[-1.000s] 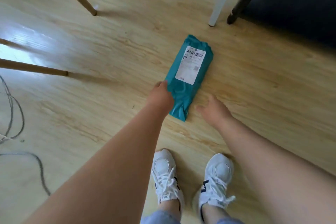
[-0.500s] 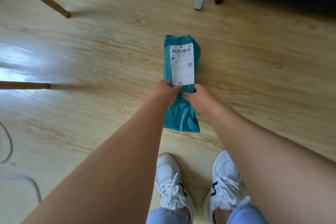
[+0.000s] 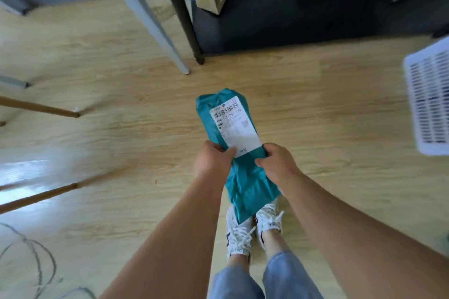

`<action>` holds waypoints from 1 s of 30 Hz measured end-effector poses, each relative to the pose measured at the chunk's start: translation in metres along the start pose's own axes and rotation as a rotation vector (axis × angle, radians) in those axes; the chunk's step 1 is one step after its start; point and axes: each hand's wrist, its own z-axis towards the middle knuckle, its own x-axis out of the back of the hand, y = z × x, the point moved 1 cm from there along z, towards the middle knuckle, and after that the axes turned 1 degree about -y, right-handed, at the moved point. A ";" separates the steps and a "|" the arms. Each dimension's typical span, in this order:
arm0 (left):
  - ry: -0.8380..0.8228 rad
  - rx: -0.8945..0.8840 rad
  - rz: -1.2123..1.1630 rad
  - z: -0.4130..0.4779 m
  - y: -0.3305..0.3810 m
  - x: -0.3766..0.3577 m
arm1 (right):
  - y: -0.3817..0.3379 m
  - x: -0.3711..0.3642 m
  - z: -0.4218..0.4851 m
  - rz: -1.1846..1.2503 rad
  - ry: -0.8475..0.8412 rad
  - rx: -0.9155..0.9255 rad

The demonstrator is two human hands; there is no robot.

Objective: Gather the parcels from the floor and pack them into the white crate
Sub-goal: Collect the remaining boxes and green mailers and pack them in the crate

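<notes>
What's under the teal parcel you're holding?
Below the teal parcel you can see the wooden floor and white sneakers. Its lower end hides part of their toes and the floor between them.

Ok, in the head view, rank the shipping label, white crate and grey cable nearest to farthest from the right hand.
1. The shipping label, on the teal parcel the right hand grips.
2. The white crate, at the right edge.
3. The grey cable, on the floor, lower left.

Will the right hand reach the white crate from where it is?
Probably not yet. The right hand grips the teal parcel, as does the left hand, and the white crate sits apart at the right. Only floor lies between, so a step closer should do.
</notes>
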 end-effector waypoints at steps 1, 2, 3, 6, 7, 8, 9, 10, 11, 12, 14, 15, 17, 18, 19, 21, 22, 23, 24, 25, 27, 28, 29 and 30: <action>-0.017 -0.019 0.054 -0.016 0.013 -0.006 | 0.004 0.019 -0.018 0.052 0.028 -0.014; -0.016 -0.022 0.077 -0.022 0.017 -0.009 | 0.006 0.025 -0.027 0.082 0.030 -0.026; -0.020 -0.026 0.108 -0.028 0.022 -0.012 | 0.009 0.031 -0.036 0.114 0.037 -0.038; -0.062 -0.097 0.235 -0.059 0.053 -0.038 | 0.031 0.066 -0.067 0.213 0.106 -0.070; -0.071 -0.126 0.280 -0.069 0.061 -0.046 | 0.039 0.075 -0.075 0.242 0.117 -0.079; -0.083 -0.161 0.329 -0.079 0.070 -0.060 | 0.050 0.087 -0.082 0.289 0.137 -0.094; -0.094 -0.195 0.373 -0.089 0.078 -0.076 | 0.063 0.100 -0.090 0.334 0.159 -0.112; -0.101 -0.227 0.418 -0.100 0.087 -0.094 | 0.078 0.113 -0.097 0.377 0.180 -0.134; -0.104 -0.254 0.464 -0.109 0.095 -0.109 | 0.091 0.124 -0.102 0.419 0.199 -0.149; -0.111 -0.283 0.504 -0.118 0.100 -0.125 | 0.105 0.133 -0.107 0.461 0.212 -0.169; -0.132 -0.321 0.562 -0.141 0.109 -0.164 | 0.138 0.153 -0.120 0.550 0.248 -0.212; -0.135 -0.343 0.586 -0.155 0.113 -0.187 | 0.159 0.164 -0.127 0.594 0.264 -0.239; -0.145 -0.376 0.632 -0.178 0.117 -0.220 | 0.188 0.178 -0.138 0.662 0.287 -0.267; -0.154 -0.402 0.667 -0.192 0.120 -0.242 | 0.207 0.191 -0.145 0.700 0.303 -0.288; -0.158 -0.425 0.700 -0.208 0.124 -0.267 | 0.227 0.206 -0.153 0.741 0.316 -0.305; -0.150 -0.440 0.724 -0.233 0.131 -0.305 | 0.258 0.232 -0.163 0.799 0.326 -0.318; -0.153 -0.434 0.721 -0.244 0.133 -0.322 | 0.270 0.245 -0.168 0.811 0.328 -0.322; -0.159 -0.436 0.721 -0.259 0.135 -0.345 | 0.290 0.264 -0.174 0.829 0.334 -0.334; -0.162 -0.447 0.723 -0.279 0.141 -0.375 | 0.315 0.288 -0.181 0.842 0.342 -0.344; -0.169 -0.446 0.715 -0.292 0.145 -0.393 | 0.330 0.303 -0.184 0.841 0.345 -0.345; -0.184 -0.453 0.696 -0.312 0.156 -0.427 | 0.355 0.336 -0.188 0.829 0.377 -0.350; -0.194 -0.465 0.688 -0.324 0.163 -0.447 | 0.368 0.357 -0.190 0.824 0.396 -0.347; -0.202 -0.472 0.688 -0.333 0.171 -0.463 | 0.378 0.374 -0.192 0.818 0.410 -0.343; -0.207 -0.483 0.696 -0.341 0.180 -0.479 | 0.388 0.392 -0.193 0.815 0.427 -0.340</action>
